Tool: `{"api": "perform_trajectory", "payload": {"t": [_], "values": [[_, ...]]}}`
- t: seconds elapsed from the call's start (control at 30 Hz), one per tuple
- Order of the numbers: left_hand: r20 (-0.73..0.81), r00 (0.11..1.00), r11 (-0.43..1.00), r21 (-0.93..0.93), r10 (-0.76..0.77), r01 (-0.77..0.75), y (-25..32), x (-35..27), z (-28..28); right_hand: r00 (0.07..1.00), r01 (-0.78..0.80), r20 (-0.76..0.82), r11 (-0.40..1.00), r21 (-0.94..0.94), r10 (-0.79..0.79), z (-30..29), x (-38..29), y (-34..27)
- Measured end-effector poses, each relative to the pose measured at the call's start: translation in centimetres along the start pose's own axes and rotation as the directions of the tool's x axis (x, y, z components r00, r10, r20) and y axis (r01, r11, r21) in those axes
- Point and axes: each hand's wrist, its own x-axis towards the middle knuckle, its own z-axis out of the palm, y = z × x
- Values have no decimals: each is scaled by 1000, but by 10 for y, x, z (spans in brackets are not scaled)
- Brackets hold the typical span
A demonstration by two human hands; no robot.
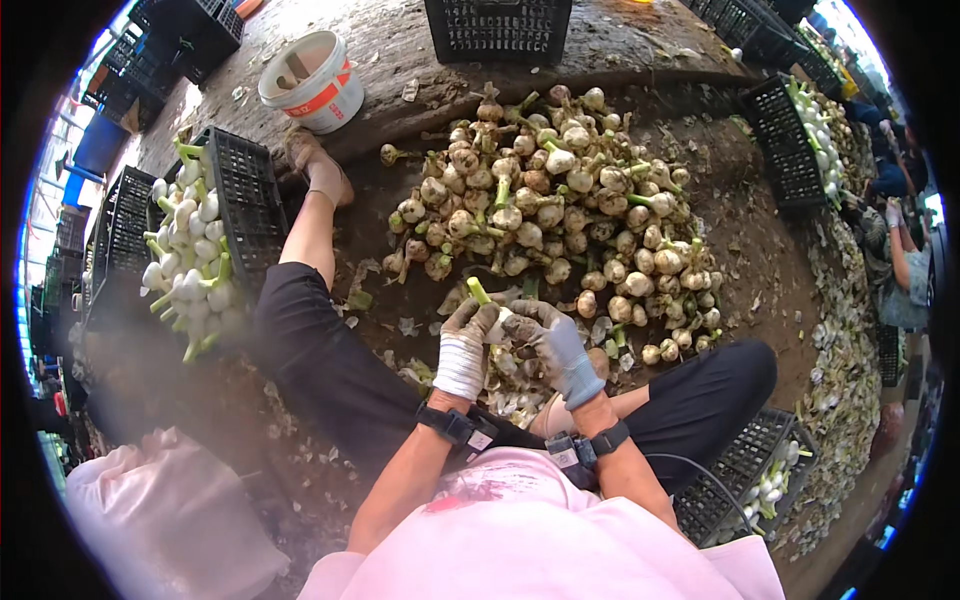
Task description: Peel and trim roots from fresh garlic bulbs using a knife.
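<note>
Between my two gloved hands is a white garlic bulb (497,328) with a short green stem pointing up and to the left. My left hand (466,339), in a dirty white glove, grips it near the stem. The fingers of my right hand (551,337), in a dirty grey-blue glove, touch the bulb's other side; whether they grip it is hard to tell. Beyond the hands lies a large heap of unpeeled garlic bulbs (525,195) with soil on them. Loose garlic skins (514,394) lie below the hands, between my legs.
Peeled bulbs (196,240) fill a black plastic crate (247,199) at left. More crates stand at top centre (499,34), upper right (784,142) and lower right (739,480). A white bucket (326,94) stands by my foot. Another person's arm (898,251) shows at far right.
</note>
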Motion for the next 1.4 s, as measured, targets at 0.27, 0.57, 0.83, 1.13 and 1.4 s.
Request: {"api": "perform_trajectory", "payload": {"t": [0.27, 0.57, 0.83, 1.13, 1.4], "values": [[-17, 1000, 989, -151, -15, 13, -5, 5, -6, 986, -153, 111, 944, 293, 125, -15, -10, 3], [-7, 950, 906, 304, 312, -296, -12, -1, 6, 896, 295, -139, 799, -524, -422, 13, 7, 34], [73, 996, 911, -407, -42, 69, 0, 15, -30, 994, 55, 100, 559, -827, 49, -27, 19, 68], [-11, 999, 986, 161, 36, -34, -5, 16, -15, 991, -123, 77, 978, 168, 111, -3, 15, 12], [-20, 1000, 999, -40, 21, -21, -10, 28, -18, 965, -208, 241, 852, 481, 99, -24, 6, 23]]}}
